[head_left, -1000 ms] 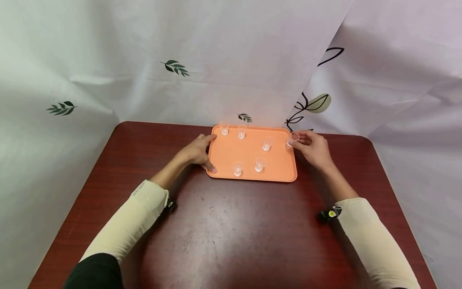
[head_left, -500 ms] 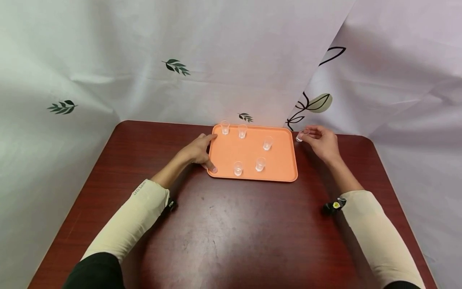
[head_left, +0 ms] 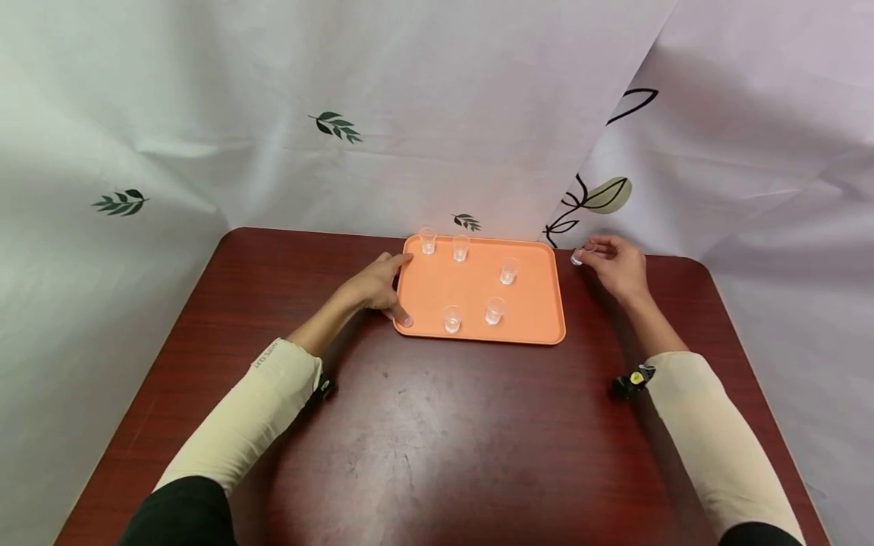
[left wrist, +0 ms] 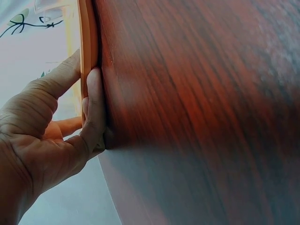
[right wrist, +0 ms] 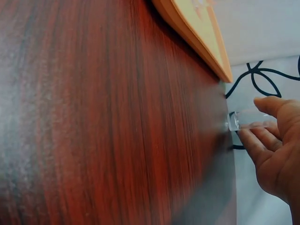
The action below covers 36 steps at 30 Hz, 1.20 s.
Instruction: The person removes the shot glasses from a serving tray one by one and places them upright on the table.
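Note:
My left hand (head_left: 377,286) grips the left end of an orange tray (head_left: 471,292). The thumb lies over the near left corner; in the left wrist view, fingers (left wrist: 95,101) curl about the tray's edge. Several small clear plastic cups stand upright on the tray, among them one cup (head_left: 507,271) toward the right and another cup (head_left: 495,312) near the front. To the right of the tray, my right hand (head_left: 617,267) holds a similar clear cup (right wrist: 234,121) between thumb and fingers. Its base sits at the tabletop near the back edge, and the fingers partly hide it in the head view.
The dark red wooden table (head_left: 410,432) spreads in front of the tray. Behind it hangs a pale cloth (head_left: 410,114) with leaf prints, close to the table's back edge and the tray's far rim.
My right hand has carried the clear cup off the tray's right end, rightward onto the bare wood beside it. The left hand has kept its hold on the tray.

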Each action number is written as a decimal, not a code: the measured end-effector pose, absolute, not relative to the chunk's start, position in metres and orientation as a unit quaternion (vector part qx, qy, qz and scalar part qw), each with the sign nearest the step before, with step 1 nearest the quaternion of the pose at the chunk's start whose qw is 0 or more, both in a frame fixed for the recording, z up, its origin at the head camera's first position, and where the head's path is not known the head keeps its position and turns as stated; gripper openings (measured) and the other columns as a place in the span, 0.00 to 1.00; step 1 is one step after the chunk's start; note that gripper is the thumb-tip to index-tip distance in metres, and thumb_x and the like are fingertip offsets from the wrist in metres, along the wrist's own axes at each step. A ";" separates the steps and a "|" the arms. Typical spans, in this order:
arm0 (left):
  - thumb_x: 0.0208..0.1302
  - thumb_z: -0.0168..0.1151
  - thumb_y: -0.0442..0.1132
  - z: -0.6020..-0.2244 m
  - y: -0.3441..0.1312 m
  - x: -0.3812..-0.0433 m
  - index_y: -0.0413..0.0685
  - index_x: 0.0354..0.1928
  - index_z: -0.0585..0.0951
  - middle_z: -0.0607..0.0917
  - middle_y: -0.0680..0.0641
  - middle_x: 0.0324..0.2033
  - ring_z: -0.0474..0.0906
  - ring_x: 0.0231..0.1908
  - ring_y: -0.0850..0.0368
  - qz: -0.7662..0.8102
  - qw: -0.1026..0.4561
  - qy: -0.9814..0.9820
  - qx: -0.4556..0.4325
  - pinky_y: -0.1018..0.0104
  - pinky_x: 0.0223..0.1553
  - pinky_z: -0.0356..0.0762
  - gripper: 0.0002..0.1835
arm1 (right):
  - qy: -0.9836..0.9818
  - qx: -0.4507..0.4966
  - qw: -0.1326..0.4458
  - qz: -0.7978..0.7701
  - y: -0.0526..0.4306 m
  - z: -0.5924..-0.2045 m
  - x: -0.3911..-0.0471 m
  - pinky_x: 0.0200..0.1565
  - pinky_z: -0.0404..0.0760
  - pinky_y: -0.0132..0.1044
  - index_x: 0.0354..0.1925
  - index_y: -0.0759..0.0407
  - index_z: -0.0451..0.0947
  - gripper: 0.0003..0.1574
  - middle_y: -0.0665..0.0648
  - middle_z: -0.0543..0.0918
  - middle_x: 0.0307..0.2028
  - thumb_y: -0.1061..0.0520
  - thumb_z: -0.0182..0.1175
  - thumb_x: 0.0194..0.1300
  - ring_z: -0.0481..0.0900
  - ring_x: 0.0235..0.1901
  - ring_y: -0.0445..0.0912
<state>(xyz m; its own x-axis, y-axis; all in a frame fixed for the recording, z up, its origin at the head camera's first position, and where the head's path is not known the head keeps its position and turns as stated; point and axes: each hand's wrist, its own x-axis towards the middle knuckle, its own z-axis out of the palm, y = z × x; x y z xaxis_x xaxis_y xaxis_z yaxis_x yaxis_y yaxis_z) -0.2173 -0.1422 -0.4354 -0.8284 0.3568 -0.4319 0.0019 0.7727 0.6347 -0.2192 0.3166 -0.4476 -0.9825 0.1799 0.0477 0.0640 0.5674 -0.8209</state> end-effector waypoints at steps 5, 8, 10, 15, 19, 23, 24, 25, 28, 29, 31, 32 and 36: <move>0.47 0.94 0.30 -0.436 -0.142 -0.218 0.51 0.94 0.51 0.62 0.33 0.77 0.86 0.32 0.48 0.335 0.284 0.894 0.089 0.61 0.33 0.92 0.77 | -0.883 -0.068 0.057 0.460 0.317 -0.448 -0.223 0.44 0.77 0.13 0.70 0.70 0.83 0.34 0.68 0.89 0.60 0.54 0.75 0.74 0.79 0.38 0.19; 0.47 0.94 0.30 -0.436 -0.141 -0.218 0.52 0.94 0.51 0.62 0.34 0.77 0.85 0.37 0.47 0.331 0.283 0.896 0.089 0.61 0.33 0.92 0.77 | -0.883 -0.067 0.053 0.462 0.317 -0.447 -0.223 0.43 0.76 0.13 0.71 0.70 0.82 0.34 0.72 0.88 0.62 0.55 0.75 0.74 0.78 0.38 0.19; 0.47 0.95 0.31 -0.436 -0.141 -0.218 0.52 0.94 0.51 0.62 0.34 0.77 0.85 0.44 0.45 0.325 0.281 0.898 0.089 0.62 0.33 0.91 0.77 | -0.882 -0.069 0.053 0.462 0.318 -0.447 -0.223 0.43 0.76 0.13 0.71 0.70 0.82 0.34 0.73 0.88 0.62 0.55 0.75 0.75 0.78 0.38 0.20; 0.46 0.95 0.32 -0.437 -0.141 -0.216 0.52 0.94 0.51 0.63 0.34 0.75 0.82 0.52 0.40 0.318 0.280 0.901 0.092 0.62 0.33 0.91 0.78 | -0.884 -0.074 0.056 0.459 0.318 -0.450 -0.221 0.43 0.78 0.14 0.70 0.71 0.82 0.34 0.67 0.88 0.59 0.54 0.75 0.74 0.78 0.38 0.20; 0.46 0.95 0.32 -0.438 -0.143 -0.214 0.52 0.94 0.51 0.63 0.34 0.75 0.82 0.52 0.40 0.321 0.280 0.900 0.091 0.62 0.33 0.91 0.78 | -0.882 -0.077 0.055 0.461 0.318 -0.451 -0.220 0.43 0.78 0.13 0.71 0.71 0.81 0.36 0.67 0.88 0.60 0.54 0.75 0.74 0.79 0.38 0.19; 0.47 0.95 0.32 -0.438 -0.144 -0.213 0.52 0.94 0.51 0.63 0.34 0.76 0.83 0.52 0.41 0.324 0.281 0.899 0.087 0.62 0.33 0.91 0.78 | -0.882 -0.089 0.045 0.461 0.316 -0.451 -0.216 0.44 0.77 0.13 0.74 0.69 0.78 0.39 0.71 0.87 0.65 0.52 0.76 0.74 0.78 0.39 0.18; 0.47 0.95 0.32 -0.438 -0.144 -0.213 0.52 0.94 0.51 0.63 0.34 0.76 0.83 0.52 0.41 0.323 0.281 0.899 0.087 0.62 0.34 0.91 0.77 | -0.882 -0.093 0.041 0.461 0.316 -0.451 -0.215 0.44 0.77 0.13 0.75 0.69 0.78 0.40 0.71 0.87 0.66 0.52 0.76 0.73 0.78 0.39 0.18; 0.47 0.95 0.32 -0.438 -0.144 -0.213 0.52 0.94 0.51 0.63 0.34 0.76 0.83 0.53 0.40 0.323 0.282 0.899 0.086 0.62 0.34 0.91 0.77 | -0.881 -0.096 0.038 0.461 0.317 -0.451 -0.214 0.44 0.77 0.13 0.76 0.69 0.77 0.41 0.71 0.86 0.66 0.52 0.76 0.73 0.78 0.39 0.19; 0.47 0.95 0.32 -0.438 -0.143 -0.214 0.52 0.94 0.51 0.64 0.35 0.76 0.81 0.58 0.39 0.318 0.281 0.901 0.087 0.63 0.35 0.91 0.77 | -0.881 -0.101 0.033 0.462 0.318 -0.452 -0.210 0.44 0.77 0.12 0.76 0.68 0.77 0.42 0.71 0.86 0.68 0.51 0.77 0.73 0.78 0.40 0.20; 0.47 0.95 0.32 -0.438 -0.143 -0.214 0.52 0.94 0.51 0.64 0.35 0.76 0.79 0.61 0.39 0.317 0.280 0.902 0.088 0.63 0.36 0.91 0.77 | -0.879 -0.101 0.032 0.464 0.318 -0.452 -0.209 0.44 0.77 0.13 0.77 0.67 0.77 0.42 0.71 0.86 0.68 0.51 0.77 0.73 0.78 0.40 0.20; 0.46 0.95 0.33 -0.437 -0.143 -0.215 0.52 0.94 0.51 0.64 0.35 0.75 0.77 0.64 0.37 0.316 0.278 0.902 0.091 0.63 0.37 0.90 0.78 | -0.879 -0.102 0.034 0.464 0.320 -0.453 -0.207 0.45 0.77 0.13 0.77 0.67 0.77 0.42 0.71 0.86 0.68 0.50 0.77 0.73 0.78 0.41 0.20; 0.46 0.95 0.33 -0.437 -0.143 -0.215 0.51 0.94 0.51 0.65 0.35 0.75 0.76 0.65 0.38 0.314 0.276 0.904 0.094 0.64 0.38 0.89 0.78 | -0.880 -0.103 0.035 0.463 0.321 -0.453 -0.205 0.45 0.77 0.13 0.76 0.66 0.77 0.42 0.71 0.86 0.68 0.49 0.77 0.73 0.78 0.41 0.20; 0.46 0.96 0.34 -0.437 -0.143 -0.217 0.51 0.93 0.51 0.64 0.34 0.74 0.79 0.60 0.38 0.315 0.274 0.903 0.099 0.63 0.38 0.89 0.78 | -0.881 -0.106 0.042 0.460 0.324 -0.452 -0.200 0.46 0.77 0.12 0.76 0.65 0.79 0.42 0.70 0.87 0.67 0.47 0.77 0.73 0.78 0.41 0.19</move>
<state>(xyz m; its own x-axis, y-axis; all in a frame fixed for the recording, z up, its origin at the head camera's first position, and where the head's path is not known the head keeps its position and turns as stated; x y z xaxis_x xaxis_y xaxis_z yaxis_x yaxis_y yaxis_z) -0.2174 -0.1431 -0.4375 -0.8309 0.3505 -0.4322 0.0057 0.7821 0.6232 -0.1998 0.3239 -0.4524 -0.9740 0.2255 -0.0231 0.1480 0.5549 -0.8186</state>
